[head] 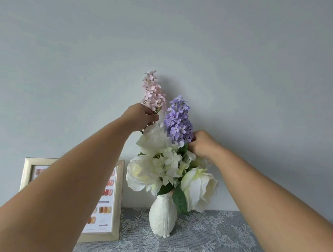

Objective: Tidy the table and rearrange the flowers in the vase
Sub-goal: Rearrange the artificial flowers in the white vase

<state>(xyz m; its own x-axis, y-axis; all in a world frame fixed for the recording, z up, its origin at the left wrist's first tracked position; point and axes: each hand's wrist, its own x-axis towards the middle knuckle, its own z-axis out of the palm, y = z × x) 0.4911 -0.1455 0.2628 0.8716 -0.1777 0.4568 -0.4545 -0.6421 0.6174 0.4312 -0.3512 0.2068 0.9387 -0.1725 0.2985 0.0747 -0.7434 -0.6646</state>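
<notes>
A white ceramic vase (162, 217) stands on the lace-covered table (221, 249) against the wall. It holds white roses (198, 187), small white blossoms and green leaves. A pink flower spike (153, 92) rises at the upper left of the bunch, and my left hand (139, 119) is closed around its stem just under the blossoms. A purple flower spike (178, 120) stands to its right. My right hand (202, 144) grips the base of the purple spike, fingers partly hidden behind the blossoms.
A framed picture (111, 206) with rows of orange and red swatches leans against the wall left of the vase, partly hidden by my left forearm. A plain pale wall lies directly behind the flowers.
</notes>
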